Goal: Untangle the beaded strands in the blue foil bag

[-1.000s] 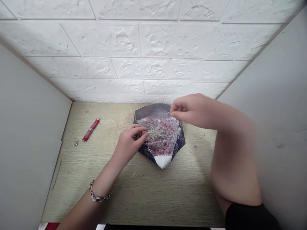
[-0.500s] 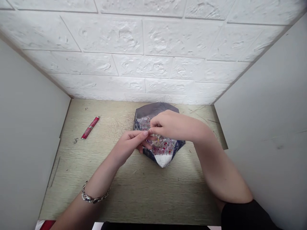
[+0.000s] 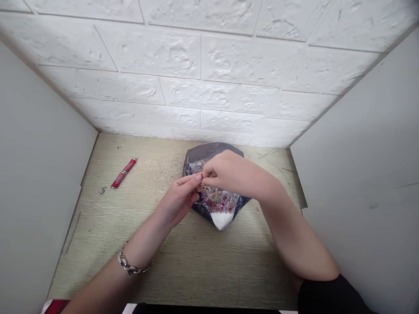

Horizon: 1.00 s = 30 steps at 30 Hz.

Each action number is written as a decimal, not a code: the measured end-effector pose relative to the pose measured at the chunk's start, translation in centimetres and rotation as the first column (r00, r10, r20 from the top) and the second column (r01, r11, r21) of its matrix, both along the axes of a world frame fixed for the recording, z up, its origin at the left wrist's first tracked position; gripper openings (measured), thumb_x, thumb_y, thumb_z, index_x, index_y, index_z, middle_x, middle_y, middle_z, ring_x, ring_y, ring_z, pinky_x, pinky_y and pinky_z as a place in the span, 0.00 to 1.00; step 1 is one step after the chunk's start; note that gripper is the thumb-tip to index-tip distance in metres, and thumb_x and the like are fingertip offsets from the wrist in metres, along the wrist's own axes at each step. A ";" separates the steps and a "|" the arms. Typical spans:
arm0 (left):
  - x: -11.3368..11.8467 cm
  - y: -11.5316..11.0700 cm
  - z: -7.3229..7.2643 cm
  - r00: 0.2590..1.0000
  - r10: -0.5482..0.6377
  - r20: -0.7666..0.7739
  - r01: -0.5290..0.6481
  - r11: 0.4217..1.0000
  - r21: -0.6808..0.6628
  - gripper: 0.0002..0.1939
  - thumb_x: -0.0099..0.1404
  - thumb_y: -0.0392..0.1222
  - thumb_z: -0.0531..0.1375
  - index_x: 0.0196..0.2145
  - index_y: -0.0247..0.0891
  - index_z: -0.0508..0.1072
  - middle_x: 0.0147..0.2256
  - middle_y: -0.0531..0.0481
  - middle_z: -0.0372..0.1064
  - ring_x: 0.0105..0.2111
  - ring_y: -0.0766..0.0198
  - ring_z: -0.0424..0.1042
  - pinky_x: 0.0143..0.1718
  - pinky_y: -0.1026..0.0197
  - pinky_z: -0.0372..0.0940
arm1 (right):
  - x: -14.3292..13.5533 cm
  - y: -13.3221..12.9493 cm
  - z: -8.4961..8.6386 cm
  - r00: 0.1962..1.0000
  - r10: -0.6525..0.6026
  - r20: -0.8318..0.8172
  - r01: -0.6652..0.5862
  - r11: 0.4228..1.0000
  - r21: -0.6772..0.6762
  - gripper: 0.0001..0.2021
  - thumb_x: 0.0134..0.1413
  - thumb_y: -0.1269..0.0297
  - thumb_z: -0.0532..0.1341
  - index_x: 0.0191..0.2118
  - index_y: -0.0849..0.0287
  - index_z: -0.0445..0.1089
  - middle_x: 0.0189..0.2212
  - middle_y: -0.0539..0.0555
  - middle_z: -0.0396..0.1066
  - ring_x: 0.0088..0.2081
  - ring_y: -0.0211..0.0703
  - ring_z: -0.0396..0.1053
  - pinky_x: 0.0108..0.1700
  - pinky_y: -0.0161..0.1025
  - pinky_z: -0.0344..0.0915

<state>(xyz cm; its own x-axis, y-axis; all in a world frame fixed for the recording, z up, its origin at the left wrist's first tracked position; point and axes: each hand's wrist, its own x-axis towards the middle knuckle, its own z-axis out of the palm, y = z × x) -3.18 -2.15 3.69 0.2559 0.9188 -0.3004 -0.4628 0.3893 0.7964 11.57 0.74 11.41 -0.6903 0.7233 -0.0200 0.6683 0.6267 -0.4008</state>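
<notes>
the bag of beads point(image 3: 209, 150) lies open on the worktop point(image 3: 193, 270), in the middle and toward the far edge. its dark blue, patterned sides are folded outward; the back flap is grey and a pale corner points to the near side. inside are small beads point(image 3: 219, 204), clear, pink, white and red; part of them is hidden by the hands.

the left hand point(image 3: 180, 194) is over the bag's left side, thumb and forefinger pressed together at the tips. the right hand point(image 3: 225, 172) is above the bag, fingers curled and thumb against the forefinger, its tips meeting those of the left. whether anything is pinched between them is too small to tell. a silver chain bracelet point(image 3: 134, 269) is on the left wrist; a black sleeve point(image 3: 330, 296) covers the right upper arm.

well left of the bag lies a slim red tube point(image 3: 123, 173), set aslant. a small metal piece point(image 3: 102, 190) lies near its lower end. thin strands point(image 3: 268, 153) lie at the far right. a white brick-patterned wall point(image 3: 180, 52) stands behind.
</notes>
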 end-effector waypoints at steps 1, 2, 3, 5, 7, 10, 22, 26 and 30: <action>0.0 0.0 -0.1 1.000 -0.003 0.024 0.003 1.000 -0.001 0.07 0.49 0.40 0.64 0.24 0.32 0.75 0.20 0.55 0.62 0.20 0.78 0.58 0.17 0.75 0.53 | -0.1 -0.1 0.0 1.000 0.007 0.004 -0.007 1.000 0.005 0.13 0.48 0.67 0.51 0.16 0.62 0.62 0.14 0.47 0.57 0.20 0.29 0.50 0.23 0.33 0.43; -0.1 0.0 -0.1 0.999 -0.002 0.047 0.002 1.000 -0.001 0.07 0.49 0.39 0.64 0.23 0.32 0.74 0.20 0.55 0.63 0.20 0.78 0.58 0.17 0.75 0.54 | -0.2 -0.2 0.0 1.000 0.014 0.012 -0.014 1.000 0.004 0.13 0.48 0.67 0.51 0.16 0.62 0.62 0.14 0.47 0.56 0.19 0.29 0.49 0.23 0.33 0.43; -0.2 0.1 -0.1 0.998 0.006 0.067 -0.006 1.000 -0.004 0.07 0.49 0.39 0.64 0.24 0.32 0.74 0.21 0.55 0.64 0.20 0.78 0.59 0.18 0.75 0.55 | -0.3 -0.3 0.0 1.000 0.020 0.024 -0.020 1.000 -0.003 0.13 0.48 0.67 0.52 0.16 0.62 0.62 0.14 0.47 0.56 0.19 0.29 0.49 0.23 0.33 0.43; -0.4 0.2 -0.1 0.994 0.050 0.097 -0.048 0.999 -0.024 0.06 0.49 0.38 0.64 0.25 0.32 0.74 0.22 0.53 0.66 0.22 0.75 0.63 0.20 0.73 0.59 | -0.5 -0.3 -0.2 0.998 0.026 0.063 -0.024 0.999 -0.023 0.11 0.47 0.69 0.52 0.17 0.61 0.62 0.15 0.47 0.56 0.19 0.29 0.49 0.23 0.33 0.43; -0.6 0.3 0.2 0.987 0.112 0.117 -0.104 0.992 -0.069 0.05 0.50 0.38 0.62 0.25 0.32 0.74 0.25 0.51 0.69 0.26 0.72 0.67 0.24 0.71 0.63 | -0.7 -0.2 -0.5 0.993 0.021 0.120 -0.016 0.999 -0.044 0.10 0.45 0.70 0.52 0.18 0.62 0.63 0.15 0.47 0.56 0.19 0.30 0.47 0.22 0.33 0.43; -0.9 0.3 0.8 0.968 0.204 0.148 -0.186 0.975 -0.125 0.05 0.55 0.36 0.58 0.24 0.33 0.73 0.27 0.50 0.71 0.30 0.69 0.70 0.30 0.68 0.67 | -1.0 -0.1 -1.1 0.974 0.007 0.225 0.008 0.998 -0.065 0.07 0.43 0.71 0.53 0.20 0.62 0.66 0.15 0.48 0.57 0.18 0.30 0.46 0.21 0.33 0.44; -1.3 0.2 2.1 0.895 0.327 0.303 -0.345 0.939 0.007 0.08 0.55 0.33 0.53 0.21 0.32 0.68 0.22 0.54 0.64 0.18 0.77 0.60 0.19 0.73 0.59 | -2.2 0.3 -2.9 0.878 0.024 0.479 0.081 0.977 -0.198 0.13 0.40 0.69 0.56 0.34 0.64 0.74 0.25 0.59 0.72 0.26 0.43 0.67 0.22 0.34 0.54; -1.3 0.0 2.6 0.910 0.318 0.266 -0.334 0.942 0.016 0.08 0.55 0.34 0.53 0.21 0.34 0.66 0.21 0.55 0.61 0.14 0.78 0.53 0.11 0.74 0.48 | -2.4 0.3 -3.2 0.865 0.001 0.502 0.112 0.974 -0.196 0.14 0.41 0.69 0.57 0.36 0.64 0.74 0.27 0.60 0.73 0.29 0.46 0.70 0.25 0.35 0.58; -1.3 -0.3 2.7 0.934 0.323 0.155 -0.328 0.945 0.011 0.07 0.56 0.35 0.52 0.22 0.36 0.65 0.14 0.60 0.48 0.09 0.78 0.42 0.08 0.72 0.38 | -2.4 0.3 -3.3 0.872 -0.014 0.489 0.127 0.972 -0.198 0.13 0.40 0.68 0.57 0.34 0.64 0.74 0.24 0.58 0.72 0.26 0.45 0.69 0.23 0.35 0.57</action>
